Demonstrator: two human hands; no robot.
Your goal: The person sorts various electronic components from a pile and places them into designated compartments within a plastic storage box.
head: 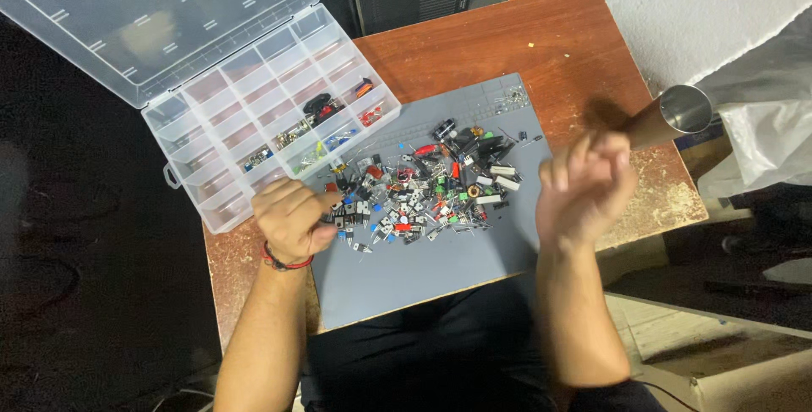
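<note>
A heap of small electronic parts [431, 188] in black, red, green and white lies on a grey mat [423, 277] on a brown wooden table [507, 40]. My left hand [292, 217], with a red band at the wrist, rests at the heap's left edge; its fingers are curled and the fingertips pinch at small black parts there. My right hand [586, 188] hovers above the mat's right edge, blurred, fingers bent loosely; I see nothing in it.
A clear plastic compartment box [254, 116] with its lid [144, 14] open stands at the table's left; a few compartments hold parts. A shiny metal cup [681, 112] sits at the table's right edge. White plastic sheeting [761, 124] hangs to the right.
</note>
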